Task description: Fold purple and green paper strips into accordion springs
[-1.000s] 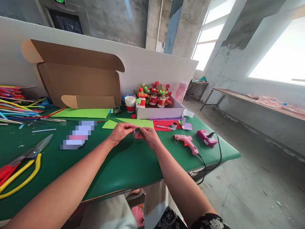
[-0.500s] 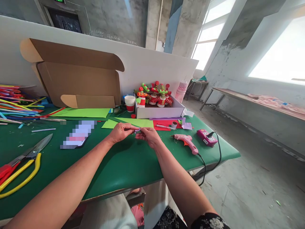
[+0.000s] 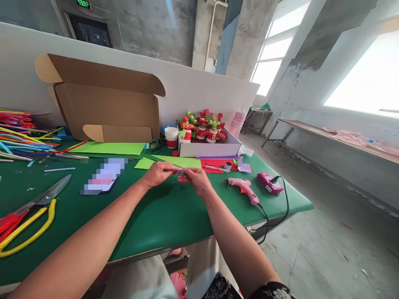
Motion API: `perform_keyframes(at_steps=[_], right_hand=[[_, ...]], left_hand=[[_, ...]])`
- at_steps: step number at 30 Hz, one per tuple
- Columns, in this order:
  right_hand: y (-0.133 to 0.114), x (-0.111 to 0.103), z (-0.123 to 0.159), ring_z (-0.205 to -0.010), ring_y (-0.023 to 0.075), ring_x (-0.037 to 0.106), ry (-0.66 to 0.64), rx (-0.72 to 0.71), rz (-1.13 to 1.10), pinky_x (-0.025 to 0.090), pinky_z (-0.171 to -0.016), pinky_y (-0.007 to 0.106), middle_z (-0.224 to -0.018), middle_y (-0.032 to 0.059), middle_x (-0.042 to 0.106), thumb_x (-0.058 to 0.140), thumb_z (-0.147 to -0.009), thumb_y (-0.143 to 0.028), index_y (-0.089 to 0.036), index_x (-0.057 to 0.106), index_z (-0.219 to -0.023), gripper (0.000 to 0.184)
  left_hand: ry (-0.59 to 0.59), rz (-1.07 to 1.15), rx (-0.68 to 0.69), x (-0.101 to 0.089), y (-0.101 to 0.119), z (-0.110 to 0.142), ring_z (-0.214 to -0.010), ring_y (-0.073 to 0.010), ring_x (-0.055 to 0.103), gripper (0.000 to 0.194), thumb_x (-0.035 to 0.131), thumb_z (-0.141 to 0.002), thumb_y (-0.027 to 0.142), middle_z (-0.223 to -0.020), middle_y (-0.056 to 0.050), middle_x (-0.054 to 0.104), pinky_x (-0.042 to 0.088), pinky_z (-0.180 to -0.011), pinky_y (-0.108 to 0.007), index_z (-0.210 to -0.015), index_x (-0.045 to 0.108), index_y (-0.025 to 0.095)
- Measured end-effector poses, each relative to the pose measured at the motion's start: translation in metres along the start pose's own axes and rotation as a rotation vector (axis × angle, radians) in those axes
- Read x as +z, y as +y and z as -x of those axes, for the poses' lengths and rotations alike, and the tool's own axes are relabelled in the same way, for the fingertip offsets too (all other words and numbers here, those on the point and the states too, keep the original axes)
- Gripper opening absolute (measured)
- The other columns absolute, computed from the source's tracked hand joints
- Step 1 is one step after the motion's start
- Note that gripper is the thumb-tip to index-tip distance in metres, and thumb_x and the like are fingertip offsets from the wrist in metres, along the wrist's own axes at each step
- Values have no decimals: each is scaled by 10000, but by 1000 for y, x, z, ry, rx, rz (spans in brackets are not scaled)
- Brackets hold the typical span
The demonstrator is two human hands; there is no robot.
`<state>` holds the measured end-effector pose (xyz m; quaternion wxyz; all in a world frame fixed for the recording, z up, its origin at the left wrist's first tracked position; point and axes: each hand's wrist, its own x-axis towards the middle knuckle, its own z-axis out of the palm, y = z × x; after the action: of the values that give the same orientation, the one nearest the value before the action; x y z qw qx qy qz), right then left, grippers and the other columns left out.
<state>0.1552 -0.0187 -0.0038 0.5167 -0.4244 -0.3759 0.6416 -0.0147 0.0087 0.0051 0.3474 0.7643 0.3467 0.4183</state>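
My left hand (image 3: pixel 158 174) and my right hand (image 3: pixel 195 178) meet over the green table (image 3: pixel 156 224), fingertips nearly touching. Between them is a small purple piece (image 3: pixel 180 171), perhaps paper, mostly hidden by the fingers. Both hands pinch it, one from each side. Just beyond the fingers lie a light green sheet (image 3: pixel 146 163) and a red sheet (image 3: pixel 208 165). To the right of my right hand rests a pink glue gun (image 3: pixel 245 187) with its cord running off the table edge.
Large scissors (image 3: pixel 46 203) and a phone (image 3: pixel 104 176) lie on the left, near a heap of pipe cleaners (image 3: pixel 28 139). Behind stand an open cardboard box (image 3: pixel 109 108), paper cups (image 3: pixel 171 137) and a white box (image 3: pixel 208 150) of red-and-green figures. A magenta power block (image 3: pixel 269 183) sits at right.
The view has shifted slightly. Both hands stay together at the purple piece, with only a slight change in how the fingers hold it.
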Motion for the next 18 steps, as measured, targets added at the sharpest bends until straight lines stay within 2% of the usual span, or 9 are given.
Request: perform_keyframes(at_steps=[3,5,7,13,18], right_hand=[[1,1,0,-517,126,657,60,-50,44,595,-603,251,-576,22,682,740,-743,-170,-123,685,-679,97],[2,2,-1,-512,129,653,103,-95,61,589,-586,253,-569,6,680,744,-722,-179,-140,683,-684,82],[2,2,-1,-519,136,655,124,-130,77,585,-589,260,-558,-8,674,740,-715,-203,-154,685,-687,79],[3,1,0,-551,161,666,89,-145,132,585,-647,296,-550,-13,664,735,-712,-272,-176,690,-686,110],[3,1,2,-552,152,661,43,-133,105,585,-623,287,-609,-11,687,772,-678,-310,-174,705,-776,181]], left_hand=[[79,87,-91,-1,0,-1,-662,-193,638,231,680,-681,426,-728,-37,745,521,-672,-306,-763,783,236],[170,184,-167,-2,1,-2,-626,-173,616,332,661,-714,474,-733,-38,734,525,-656,-308,-878,768,206],[204,266,-220,-3,1,-2,-612,-163,604,425,647,-732,532,-726,-40,715,521,-626,-303,-951,736,180],[4,258,-259,9,3,1,-537,-144,550,427,719,-648,604,-583,9,609,463,-529,-261,-693,646,186],[25,240,-208,12,6,0,-517,-144,510,421,680,-680,608,-541,25,558,443,-519,-262,-618,613,198]])
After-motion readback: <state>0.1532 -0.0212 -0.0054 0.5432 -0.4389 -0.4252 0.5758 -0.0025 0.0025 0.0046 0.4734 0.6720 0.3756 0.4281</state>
